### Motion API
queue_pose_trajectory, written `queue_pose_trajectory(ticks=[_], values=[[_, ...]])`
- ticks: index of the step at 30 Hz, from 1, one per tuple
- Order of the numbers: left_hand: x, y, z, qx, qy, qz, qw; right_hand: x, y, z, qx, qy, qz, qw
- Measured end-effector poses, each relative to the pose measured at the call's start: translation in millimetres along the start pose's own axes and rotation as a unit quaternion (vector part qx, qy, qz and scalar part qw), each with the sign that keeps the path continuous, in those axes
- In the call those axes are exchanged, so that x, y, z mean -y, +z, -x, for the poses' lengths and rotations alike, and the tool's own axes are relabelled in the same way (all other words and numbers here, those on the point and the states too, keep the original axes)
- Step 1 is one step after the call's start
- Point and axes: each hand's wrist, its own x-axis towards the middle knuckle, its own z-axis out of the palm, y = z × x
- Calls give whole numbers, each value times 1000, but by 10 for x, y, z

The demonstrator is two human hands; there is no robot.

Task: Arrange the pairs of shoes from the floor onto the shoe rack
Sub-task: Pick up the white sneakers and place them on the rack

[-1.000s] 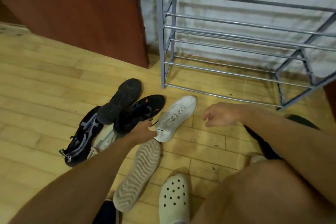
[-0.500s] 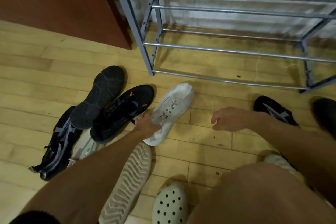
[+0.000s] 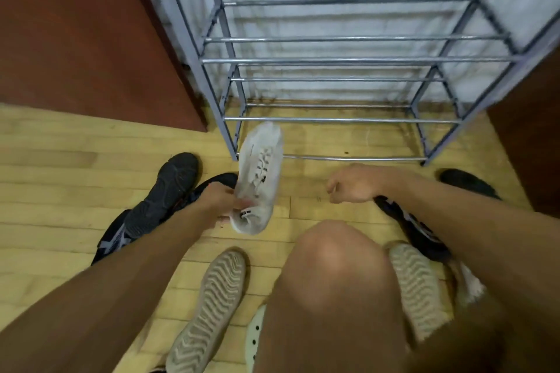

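The person's left hand (image 3: 221, 200) grips the heel of a white lace-up sneaker (image 3: 259, 179), its toe pointing at the grey metal tube shoe rack (image 3: 339, 60) and overlapping its lowest front bar. The right hand (image 3: 351, 186) hangs loosely curled and empty before the rack, beside a black sneaker (image 3: 418, 227).

The left hand (image 3: 219, 200) has lifted the white sneaker (image 3: 259, 179) off the floor, toe toward the shoe rack (image 3: 348, 60).

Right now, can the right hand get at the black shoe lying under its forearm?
Probably yes: the right hand is empty, loosely curled, and the black shoe lies on the floor just beneath that forearm; nothing covers it except the arm.
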Motion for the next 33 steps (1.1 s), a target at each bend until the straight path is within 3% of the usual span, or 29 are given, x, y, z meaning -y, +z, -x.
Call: queue_pose_trajectory(ticks=[6, 10, 12, 16, 18, 21, 29, 33], values=[[-604, -88, 992, 29, 44, 44, 998, 242, -398, 753, -56, -13, -78, 995], [-1143, 68, 1578, 49, 133, 62, 988, 333, -515, 1274, -99, -4, -168, 981], [-1432, 226, 1847, 52, 180, 59, 981, 277, -491, 1524, -138, -28, -282, 949], [-1866, 636, 2192, 59, 247, 38, 966, -98, -347, 2043, -290, -56, -456, 839], [-2008, 908, 2287, 77, 265, 14, 961, -358, -202, 2309, -315, -63, -519, 792], [-2154, 1396, 2386, 97, 283, -22, 954, -725, 89, 2689, -314, -65, -566, 759], [-2057, 2737, 2488, 209, 248, -37, 945, -1481, 1021, 3258, -345, 17, -609, 714], [-1704, 3305, 2292, 226, 154, -7, 962, -1732, 1595, 3275, -324, 58, -635, 699]])
